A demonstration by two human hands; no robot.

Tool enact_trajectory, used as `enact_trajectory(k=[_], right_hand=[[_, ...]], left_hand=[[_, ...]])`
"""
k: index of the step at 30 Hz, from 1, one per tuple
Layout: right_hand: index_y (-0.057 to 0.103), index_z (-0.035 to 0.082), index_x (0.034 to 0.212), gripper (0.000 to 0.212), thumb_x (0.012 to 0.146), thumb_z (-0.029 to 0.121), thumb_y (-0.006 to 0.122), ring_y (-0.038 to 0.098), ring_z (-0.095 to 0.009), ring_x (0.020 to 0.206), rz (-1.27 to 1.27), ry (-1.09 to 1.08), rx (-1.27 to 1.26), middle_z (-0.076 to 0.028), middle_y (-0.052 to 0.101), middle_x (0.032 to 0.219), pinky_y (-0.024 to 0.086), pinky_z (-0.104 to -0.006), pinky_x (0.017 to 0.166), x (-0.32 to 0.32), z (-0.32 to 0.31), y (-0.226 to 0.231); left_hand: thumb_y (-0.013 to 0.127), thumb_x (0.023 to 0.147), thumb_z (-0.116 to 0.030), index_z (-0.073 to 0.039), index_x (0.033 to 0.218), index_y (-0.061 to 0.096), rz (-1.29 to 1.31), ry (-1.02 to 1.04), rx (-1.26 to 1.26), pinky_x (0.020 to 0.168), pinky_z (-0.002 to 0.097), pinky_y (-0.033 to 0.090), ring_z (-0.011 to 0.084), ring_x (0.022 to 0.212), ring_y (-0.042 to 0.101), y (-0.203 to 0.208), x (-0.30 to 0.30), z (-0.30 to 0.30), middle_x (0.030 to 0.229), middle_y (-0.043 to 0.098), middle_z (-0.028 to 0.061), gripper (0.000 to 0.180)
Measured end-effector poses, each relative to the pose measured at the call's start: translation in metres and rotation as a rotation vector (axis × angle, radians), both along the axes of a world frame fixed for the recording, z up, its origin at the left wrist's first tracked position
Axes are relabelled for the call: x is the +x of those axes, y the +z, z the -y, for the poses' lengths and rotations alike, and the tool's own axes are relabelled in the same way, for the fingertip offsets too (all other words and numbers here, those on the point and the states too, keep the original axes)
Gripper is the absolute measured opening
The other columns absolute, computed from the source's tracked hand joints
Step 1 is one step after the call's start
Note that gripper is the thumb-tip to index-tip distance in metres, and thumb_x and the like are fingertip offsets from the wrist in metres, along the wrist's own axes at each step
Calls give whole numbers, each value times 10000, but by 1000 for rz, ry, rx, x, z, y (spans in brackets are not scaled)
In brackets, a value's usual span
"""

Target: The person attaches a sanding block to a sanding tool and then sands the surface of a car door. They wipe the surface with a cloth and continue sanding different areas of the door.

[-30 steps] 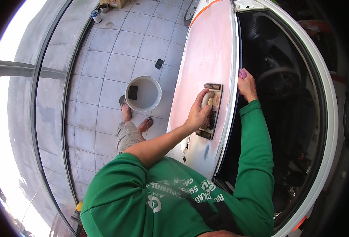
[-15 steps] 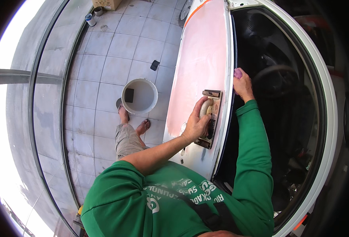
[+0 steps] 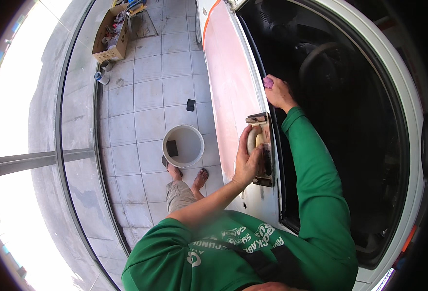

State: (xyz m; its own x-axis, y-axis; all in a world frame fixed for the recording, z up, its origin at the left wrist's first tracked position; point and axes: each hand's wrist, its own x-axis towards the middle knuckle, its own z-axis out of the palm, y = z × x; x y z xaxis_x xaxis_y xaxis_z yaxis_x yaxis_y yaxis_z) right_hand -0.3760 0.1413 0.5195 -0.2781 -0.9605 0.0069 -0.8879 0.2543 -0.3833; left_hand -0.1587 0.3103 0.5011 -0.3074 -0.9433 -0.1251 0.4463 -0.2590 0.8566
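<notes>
My left hand (image 3: 247, 164) is wrapped round the tan handle of a hand sanding block (image 3: 267, 138), a long flat plate with a clamp at each end. The block rests on the upper edge of a car door (image 3: 229, 80), whose panel is pale pink over white with a narrow orange strip at the far end. My right hand (image 3: 283, 95) is closed on a crumpled pink-purple sponge or cloth (image 3: 268, 83), held against the window ledge farther along the door. The palm hides part of it.
A bucket (image 3: 203, 146) of cloudy water, with a dark block (image 3: 173, 148) in it, stands by my feet. Another black block (image 3: 190, 105) lies on the tiles. A filled cardboard box (image 3: 120, 50), a cup (image 3: 106, 65) and a can (image 3: 101, 78) line the left. The window opening shows a steering wheel (image 3: 323, 51).
The view has shifted, bringing more of the cardboard box into sight. The sanding block now sits closer to the door's window edge. Both hands keep their holds.
</notes>
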Motion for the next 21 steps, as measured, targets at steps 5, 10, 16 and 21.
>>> enact_trajectory(k=[5, 10, 16, 21], right_hand=[[678, 81, 1336, 432, 928, 221, 648, 665, -461, 1144, 89, 35, 63, -248, 713, 1233, 527, -472, 1042, 21, 7, 21], [667, 83, 1348, 432, 937, 212, 639, 646, -452, 1190, 89, -1, 14, -251, 705, 1249, 513, -482, 1059, 19, 8, 12], [679, 85, 1344, 431, 941, 235, 647, 691, -444, 1123, 138, -48, 86, -235, 732, 1196, 541, -487, 1023, 18, 0, 19], [707, 111, 1274, 375, 946, 287, 655, 695, -437, 1106, 80, -19, 51, -229, 733, 1188, 553, -492, 982, 20, -3, 23]], left_hand=[[508, 1006, -67, -155, 1631, 275, -141, -13, 173, 366, 317, 443, 107, 376, 402, -24, 3, 146, 616, 485, 11, 673], [444, 945, -28, -210, 1626, 300, -125, -65, 197, 406, 314, 458, 106, 420, 410, -31, 10, 197, 648, 471, 14, 720], [544, 917, 98, -109, 1599, 380, -66, -233, 48, 583, 209, 494, 70, 750, 602, -47, 59, -21, 1505, 553, 88, 731], [557, 903, 53, -139, 1608, 382, 12, -211, 22, 448, 236, 478, 97, 565, 554, -46, 27, 142, 1050, 682, 78, 751]])
